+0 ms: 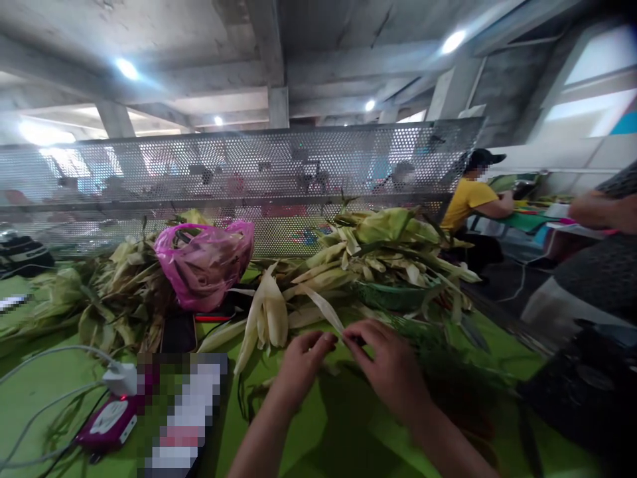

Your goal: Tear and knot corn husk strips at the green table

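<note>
A pale strip of corn husk [324, 307] rises from between my hands, pinched at its lower end. My right hand [383, 362] grips that end between thumb and forefinger. Close beside it, my left hand [307, 362] has thumb and fingers pressed together at the strip's tip; the exact contact is too small to make out. Just beyond my left hand, a bundle of pale husks [269, 312] lies on the green tabletop [338, 425]. A large heap of green and yellowish husks [383, 239] fills a green basket [393, 297] at the back right.
A pink plastic bag [206, 262] of husks stands at the back left, beside more dry husks [122, 285]. A purple power strip [109, 421] with white cables lies front left. Behind stands a perforated metal screen [298, 166]. At right, a person in a yellow shirt [470, 199] sits working.
</note>
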### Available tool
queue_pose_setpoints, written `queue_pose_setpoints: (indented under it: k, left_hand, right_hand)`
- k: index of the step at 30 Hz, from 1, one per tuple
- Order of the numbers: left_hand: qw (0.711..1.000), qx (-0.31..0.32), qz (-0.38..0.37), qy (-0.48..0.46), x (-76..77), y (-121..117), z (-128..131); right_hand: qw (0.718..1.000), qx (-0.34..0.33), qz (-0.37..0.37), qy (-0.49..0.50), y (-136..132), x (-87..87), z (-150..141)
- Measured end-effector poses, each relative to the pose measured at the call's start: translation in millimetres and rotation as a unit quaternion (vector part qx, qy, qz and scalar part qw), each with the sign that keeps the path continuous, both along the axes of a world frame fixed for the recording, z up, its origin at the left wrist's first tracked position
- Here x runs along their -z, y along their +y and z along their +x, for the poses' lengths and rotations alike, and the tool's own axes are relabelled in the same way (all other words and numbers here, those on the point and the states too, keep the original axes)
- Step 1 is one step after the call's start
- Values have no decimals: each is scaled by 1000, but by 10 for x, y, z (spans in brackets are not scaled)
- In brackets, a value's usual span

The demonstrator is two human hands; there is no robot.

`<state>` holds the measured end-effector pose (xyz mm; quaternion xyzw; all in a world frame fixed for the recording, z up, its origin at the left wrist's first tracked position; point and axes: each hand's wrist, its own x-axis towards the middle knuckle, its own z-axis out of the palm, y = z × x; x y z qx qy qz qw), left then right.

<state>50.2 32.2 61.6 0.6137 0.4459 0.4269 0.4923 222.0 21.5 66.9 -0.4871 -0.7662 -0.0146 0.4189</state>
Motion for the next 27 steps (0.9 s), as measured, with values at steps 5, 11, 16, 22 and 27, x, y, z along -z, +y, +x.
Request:
queue_pose_setpoints:
  k: [5, 11, 16, 22, 27]
  left_hand:
    - [979, -14, -80, -189, -121, 92, 110]
    - [968, -30, -101, -229, -66, 182, 106]
    - [963, -18, -102, -248, 101, 176, 165]
    - [969, 26, -89, -228, 157, 111, 144]
    - [973, 35, -98, -208, 175, 68, 139]
  right_hand:
    - [995, -71, -3, -65, -46, -152, -62]
    - [985, -132, -62, 89, 111, -160, -9]
    - [975, -119, -117, 149, 143, 34, 0]
    - [973, -86, -152, 148, 88, 81, -13]
    - [971, -55, -163, 163, 72, 68, -34]
